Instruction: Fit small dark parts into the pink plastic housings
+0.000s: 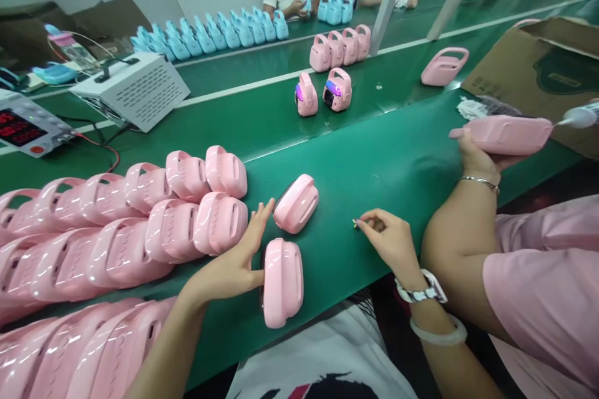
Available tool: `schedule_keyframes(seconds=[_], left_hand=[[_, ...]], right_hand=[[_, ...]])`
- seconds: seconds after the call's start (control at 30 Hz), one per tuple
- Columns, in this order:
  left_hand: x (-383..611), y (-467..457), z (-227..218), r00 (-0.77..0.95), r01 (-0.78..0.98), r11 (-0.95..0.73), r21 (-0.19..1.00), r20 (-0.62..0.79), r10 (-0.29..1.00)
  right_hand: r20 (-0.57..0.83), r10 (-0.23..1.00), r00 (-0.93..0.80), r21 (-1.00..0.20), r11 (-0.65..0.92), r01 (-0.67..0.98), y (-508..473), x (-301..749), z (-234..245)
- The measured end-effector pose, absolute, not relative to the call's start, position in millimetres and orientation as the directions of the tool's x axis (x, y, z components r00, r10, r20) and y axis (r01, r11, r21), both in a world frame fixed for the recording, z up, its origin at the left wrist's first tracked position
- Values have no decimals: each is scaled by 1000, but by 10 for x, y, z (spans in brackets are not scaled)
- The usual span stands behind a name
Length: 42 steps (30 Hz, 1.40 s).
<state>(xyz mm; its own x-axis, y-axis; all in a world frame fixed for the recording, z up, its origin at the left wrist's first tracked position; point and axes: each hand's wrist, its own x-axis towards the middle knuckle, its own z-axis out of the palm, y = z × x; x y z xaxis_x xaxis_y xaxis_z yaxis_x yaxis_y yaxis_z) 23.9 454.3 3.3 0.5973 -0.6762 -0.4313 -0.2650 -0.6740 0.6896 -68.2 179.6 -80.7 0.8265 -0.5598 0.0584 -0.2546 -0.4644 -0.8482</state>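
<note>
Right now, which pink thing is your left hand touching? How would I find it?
Find the green belt, then the rows of pink shells at its left. Beside them, nearest the belt's front edge, a pink shell lies alone, flat against my left hand, not stacked.

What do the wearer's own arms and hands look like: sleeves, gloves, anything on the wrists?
Both forearms are bare, with no sleeves and no gloves. The left hand shows nothing on its wrist or fingers. The right hand has two things on its wrist: a white wristwatch with a beaded band and, further up the arm, a plain pale smooth bangle. No cables or markings show.
</note>
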Motion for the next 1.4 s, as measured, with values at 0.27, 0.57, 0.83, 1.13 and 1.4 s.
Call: schedule_keyframes(seconds=[0.27,0.57,0.83,1.13,1.4], left_hand=[[422,4503,7,520,-257,-723,641,-539,-663],[636,4387,-9,456,-364,-654,663,-486,-746],[719,4397,-81,419,-342,-623,704,-479,-771],[704,4422,-69,394,-414,-516,750,-363,-844],[668,4410,-60,382,-408,-492,769,-345,-857]], right_hand=[[28,-632,774,-827,-450,-338,1885,-872,-1054],[-120,-515,848,-944,-205,-258,1974,-544,-873],[-232,-318,919,-967,177,-183,2391,-141,-752],[-230,-123,965,-963,176,-206,2145,82,-660],[-177,69,982,-984,-23,-176,1914,398,-593]])
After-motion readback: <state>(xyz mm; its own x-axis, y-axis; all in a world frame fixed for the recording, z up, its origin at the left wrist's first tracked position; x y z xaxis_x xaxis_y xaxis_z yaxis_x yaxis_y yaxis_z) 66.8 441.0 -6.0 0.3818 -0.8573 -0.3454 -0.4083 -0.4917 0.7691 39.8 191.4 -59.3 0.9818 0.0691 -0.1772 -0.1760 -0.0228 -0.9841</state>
